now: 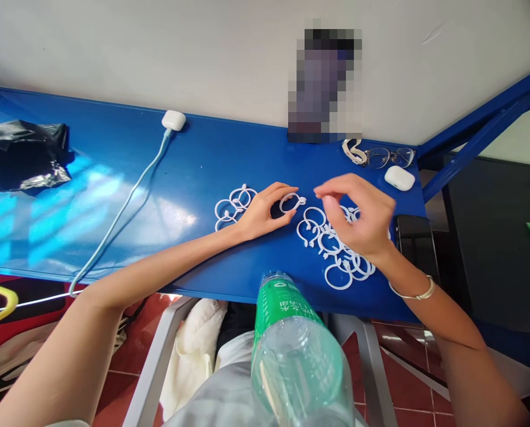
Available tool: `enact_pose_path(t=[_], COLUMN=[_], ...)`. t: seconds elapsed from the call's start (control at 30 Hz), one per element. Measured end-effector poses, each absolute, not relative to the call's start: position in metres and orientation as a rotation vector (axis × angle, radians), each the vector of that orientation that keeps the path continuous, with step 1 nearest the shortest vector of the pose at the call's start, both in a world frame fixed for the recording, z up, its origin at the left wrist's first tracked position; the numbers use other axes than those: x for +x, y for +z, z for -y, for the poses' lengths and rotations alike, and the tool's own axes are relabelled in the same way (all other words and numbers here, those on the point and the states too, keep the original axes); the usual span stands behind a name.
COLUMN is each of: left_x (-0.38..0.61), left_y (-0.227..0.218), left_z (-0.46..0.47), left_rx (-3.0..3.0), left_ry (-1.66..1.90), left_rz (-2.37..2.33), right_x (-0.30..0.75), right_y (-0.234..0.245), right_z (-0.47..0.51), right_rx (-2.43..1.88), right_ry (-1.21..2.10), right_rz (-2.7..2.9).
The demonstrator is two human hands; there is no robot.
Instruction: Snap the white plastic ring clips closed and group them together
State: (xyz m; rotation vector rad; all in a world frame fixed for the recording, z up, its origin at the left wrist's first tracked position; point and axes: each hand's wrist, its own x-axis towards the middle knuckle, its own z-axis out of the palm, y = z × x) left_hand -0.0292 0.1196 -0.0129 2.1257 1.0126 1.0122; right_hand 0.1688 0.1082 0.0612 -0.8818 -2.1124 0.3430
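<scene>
My left hand holds a single white plastic ring, shaped like a curtain ring with a small knob, between thumb and fingers. Just to its right, my right hand hovers with thumb and forefinger pinched together; whether anything tiny is between them I cannot make out. Beneath and beside the right hand lies a pile of similar white rings, partly covered by it. A smaller group of white rings rests on the blue table behind my left hand.
A clear bottle with a green label stands close to my body at the table's front edge. Along the back are a white charger with its cable, glasses and a white case. A black plastic bag lies left, a dark phone right.
</scene>
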Motion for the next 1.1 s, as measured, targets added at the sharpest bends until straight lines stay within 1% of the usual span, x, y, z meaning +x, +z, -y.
enact_pose_path(t=[0.13, 0.23, 0.3, 0.4, 0.47, 0.53, 0.63, 0.77, 0.9, 0.97, 1.03, 1.1], left_x=[-0.029, -0.029, -0.03, -0.03, -0.03, -0.03, -0.029, -0.029, -0.029, -0.03, -0.03, -0.03], left_y=[-0.012, -0.012, -0.012, -0.014, -0.014, -0.013, -0.012, -0.011, -0.01, -0.01, -0.009, -0.009], left_z=[-0.118, -0.118, -0.118, -0.118, -0.118, -0.117, -0.117, -0.117, -0.116, -0.115, -0.113, -0.11], left_rx=[2.156, 2.165, 2.177, 2.192, 2.191, 2.19, 2.196, 2.211, 2.208, 2.199, 2.208, 2.229], left_ry=[1.018, 0.994, 0.979, 0.977, 0.963, 0.947, 0.946, 0.937, 0.934, 0.953, 0.989, 1.036], left_rz=[-1.003, -1.009, -0.995, -0.986, -1.008, -1.03, -1.031, -1.022, -1.018, -1.016, -1.006, -1.003], right_x=[0.159, 0.165, 0.171, 0.173, 0.168, 0.159, 0.145, 0.139, 0.145, 0.151, 0.156, 0.161], right_y=[0.037, 0.036, 0.048, 0.07, 0.076, 0.071, 0.05, 0.032, 0.035, 0.037, 0.034, 0.026], right_z=[-0.127, -0.124, -0.115, -0.098, -0.085, -0.072, -0.056, -0.05, -0.058, -0.064, -0.071, -0.079], right_rx=[-0.915, -0.872, -0.737, -0.418, -0.234, -0.138, -0.069, -0.046, -0.007, -0.079, -0.312, -0.658], right_ry=[0.339, 0.426, 0.622, 1.096, 1.369, 1.523, 1.635, 1.603, 1.576, 1.551, 1.371, 0.945], right_rz=[2.197, 2.22, 2.266, 2.378, 2.435, 2.405, 2.273, 2.182, 2.186, 2.148, 2.097, 2.028])
